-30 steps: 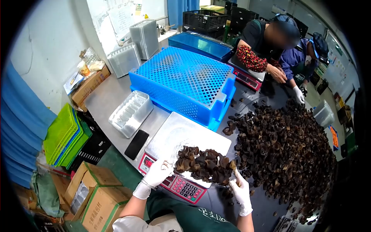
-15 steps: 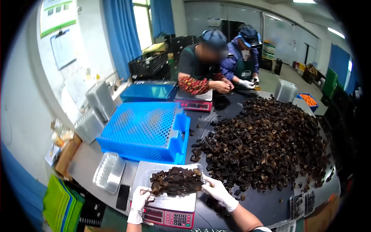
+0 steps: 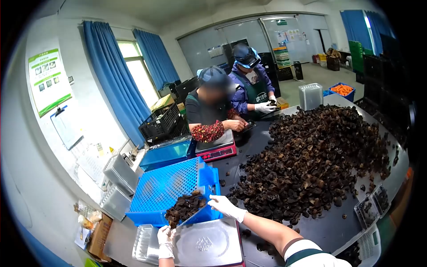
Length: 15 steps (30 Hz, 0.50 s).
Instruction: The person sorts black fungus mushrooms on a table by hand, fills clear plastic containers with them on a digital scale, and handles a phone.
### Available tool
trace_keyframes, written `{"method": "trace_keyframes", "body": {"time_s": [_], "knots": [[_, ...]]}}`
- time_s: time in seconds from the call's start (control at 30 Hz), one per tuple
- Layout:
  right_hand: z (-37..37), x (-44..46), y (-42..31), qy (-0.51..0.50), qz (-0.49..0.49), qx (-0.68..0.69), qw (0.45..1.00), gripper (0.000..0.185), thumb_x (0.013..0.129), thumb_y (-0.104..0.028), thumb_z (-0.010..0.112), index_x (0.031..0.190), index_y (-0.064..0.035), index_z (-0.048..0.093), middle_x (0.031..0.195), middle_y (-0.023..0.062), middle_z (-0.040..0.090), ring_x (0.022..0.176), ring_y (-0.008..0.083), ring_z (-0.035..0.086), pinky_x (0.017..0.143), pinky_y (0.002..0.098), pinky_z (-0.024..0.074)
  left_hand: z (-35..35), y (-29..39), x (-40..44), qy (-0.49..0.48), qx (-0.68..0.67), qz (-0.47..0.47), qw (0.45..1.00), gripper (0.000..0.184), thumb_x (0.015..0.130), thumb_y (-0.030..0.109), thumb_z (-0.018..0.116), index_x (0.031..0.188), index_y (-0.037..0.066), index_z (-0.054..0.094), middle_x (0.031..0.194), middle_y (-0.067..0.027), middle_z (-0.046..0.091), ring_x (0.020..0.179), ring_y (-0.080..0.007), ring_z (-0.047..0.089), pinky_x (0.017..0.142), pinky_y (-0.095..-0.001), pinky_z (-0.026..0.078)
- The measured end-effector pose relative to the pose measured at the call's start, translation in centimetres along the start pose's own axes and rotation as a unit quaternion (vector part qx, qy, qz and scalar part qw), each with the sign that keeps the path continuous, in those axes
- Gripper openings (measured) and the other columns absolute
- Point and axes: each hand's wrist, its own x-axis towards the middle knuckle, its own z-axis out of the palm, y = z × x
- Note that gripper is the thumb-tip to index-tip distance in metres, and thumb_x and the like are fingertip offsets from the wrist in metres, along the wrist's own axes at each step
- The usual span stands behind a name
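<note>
In white gloves, my left hand [image 3: 166, 240] and my right hand [image 3: 226, 208] grip opposite ends of a clear plastic tray [image 3: 201, 214]. Dark brown wood ear fungus [image 3: 185, 208] fills the tray, which is raised against the near side of an upturned blue plastic crate [image 3: 165, 181]. Just below it lies the bare metal plate of a red-sided weighing scale [image 3: 207, 242]. An empty clear tray [image 3: 143, 241] sits left of the scale, close to my left hand. To the right of my right hand spreads a large heap of loose wood ear [image 3: 307, 164].
Across the table, one person [image 3: 211, 104] works by another red scale [image 3: 218, 149], with a second person [image 3: 253, 84] alongside. Stacked clear trays stand by the left wall [image 3: 119, 173] and at the far table edge [image 3: 311, 96]. Filled clear packs [image 3: 372, 207] lie at the right edge.
Both hands have lifted the filled tray off the scale and moved it forward to the blue crate. The scale's plate is now uncovered. The head view has tilted up.
</note>
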Motion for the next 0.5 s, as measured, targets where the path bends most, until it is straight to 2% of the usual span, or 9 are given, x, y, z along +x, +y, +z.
{"method": "trace_keyframes", "body": {"time_s": [0.03, 0.13, 0.2, 0.27, 0.33, 0.37, 0.4, 0.47, 0.5], "knots": [[0.4, -0.6, -0.6, 0.014, 0.002, 0.031, 0.999, 0.031, 0.088, -0.018, 0.058, 0.11, 0.0025, 0.057, 0.08, -0.0016, 0.056, 0.072, 0.0076, 0.055, 0.063, 0.0231, 0.0444, -0.2, -0.2, 0.7, -0.003, -0.025, 0.008, 1.0, 0.017, 0.088, -0.002, 0.055, 0.104, 0.003, 0.052, 0.096, -0.0107, 0.062, 0.073, -0.0235, 0.062, 0.069, -0.0425, 0.058], [0.2, -2.9, -1.4, 0.007, 0.023, 0.037, 0.999, 0.036, 0.087, -0.02, 0.06, 0.116, 0.0018, 0.057, 0.081, -0.0018, 0.057, 0.073, 0.0072, 0.055, 0.062, 0.0227, 0.0435, -0.8, -0.7, 3.2, 0.024, -0.087, 0.022, 0.996, 0.018, 0.087, -0.005, 0.052, 0.104, -0.001, 0.051, 0.093, -0.0136, 0.059, 0.077, -0.0245, 0.061, 0.071, -0.0423, 0.058], [0.0, -4.1, -0.1, 0.005, 0.02, 0.048, 0.999, 0.046, 0.088, -0.022, 0.064, 0.127, -0.0004, 0.054, 0.089, -0.0001, 0.061, 0.074, 0.0086, 0.056, 0.066, 0.0232, 0.0466, -1.2, -0.4, 4.9, -0.002, -0.08, 0.04, 0.996, 0.004, 0.085, -0.004, 0.054, 0.088, -0.001, 0.055, 0.086, -0.0094, 0.053, 0.077, -0.0231, 0.058, 0.076, -0.0369, 0.058], [-0.7, -5.8, 0.0, -0.03, 0.046, 0.062, 0.997, 0.044, 0.09, -0.022, 0.063, 0.127, 0.0, 0.054, 0.1, 0.005, 0.063, 0.079, 0.0099, 0.058, 0.074, 0.0258, 0.051, -0.8, -0.4, 7.3, 0.058, -0.129, 0.048, 0.989, 0.004, 0.084, -0.003, 0.055, 0.081, -0.001, 0.054, 0.083, -0.0084, 0.051, 0.078, -0.0219, 0.057, 0.076, -0.0349, 0.058], [-1.4, -7.7, -0.2, -0.071, 0.039, 0.057, 0.995, 0.035, 0.093, -0.018, 0.059, 0.124, -0.001, 0.057, 0.099, 0.0049, 0.064, 0.08, 0.0089, 0.058, 0.075, 0.0252, 0.051, -1.4, -1.3, 11.3, 0.075, -0.162, 0.074, 0.981, 0.006, 0.085, -0.003, 0.055, 0.079, -0.003, 0.053, 0.082, -0.0094, 0.051, 0.08, -0.0215, 0.055, 0.076, -0.0333, 0.057], [-1.6, -8.9, -0.8, -0.073, 0.04, 0.051, 0.995, 0.033, 0.092, -0.017, 0.06, 0.121, -0.0015, 0.058, 0.095, 0.0031, 0.064, 0.08, 0.008, 0.056, 0.073, 0.0246, 0.0499, -1.0, -1.1, 11.6, 0.065, -0.147, 0.105, 0.981, 0.005, 0.087, -0.002, 0.054, 0.082, -0.005, 0.055, 0.08, -0.0079, 0.051, 0.081, -0.0197, 0.055, 0.077, -0.0333, 0.057], [-1.8, -9.7, -1.1, -0.076, 0.041, 0.046, 0.995, 0.032, 0.091, -0.017, 0.061, 0.119, -0.002, 0.06, 0.091, 0.0013, 0.063, 0.079, 0.0072, 0.055, 0.071, 0.024, 0.0487, -0.6, -1.0, 11.8, 0.072, 0.013, 0.165, 0.984, 0.009, 0.089, 0.001, 0.053, 0.089, -0.007, 0.056, 0.079, -0.0064, 0.05, 0.078, -0.017, 0.053, 0.083, -0.0346, 0.055], [-2.6, -11.0, -0.2, -0.093, 0.033, 0.032, 0.995, 0.031, 0.093, -0.019, 0.058, 0.118, -0.0013, 0.06, 0.097, 0.003, 0.065, 0.086, 0.008, 0.058, 0.076, 0.0233, 0.048, -1.0, -0.6, 14.3, 0.076, -0.196, 0.083, 0.974, 0.015, 0.091, 0.003, 0.053, 0.101, -0.009, 0.055, 0.077, -0.0054, 0.049, 0.073, -0.0147, 0.05, 0.089, -0.0364, 0.052], [-3.2, -12.1, -0.9, -0.1, 0.043, 0.018, 0.994, 0.032, 0.093, -0.019, 0.057, 0.119, -0.0012, 0.06, 0.099, 0.003, 0.065, 0.087, 0.008, 0.058, 0.077, 0.0235, 0.048, -2.2, -0.7, 15.5, 0.05, -0.211, 0.068, 0.974, 0.029, 0.091, 0.004, 0.054, 0.117, -0.006, 0.048, 0.083, -0.007, 0.052, 0.079, -0.0168, 0.052, 0.091, -0.0382, 0.05]]}}
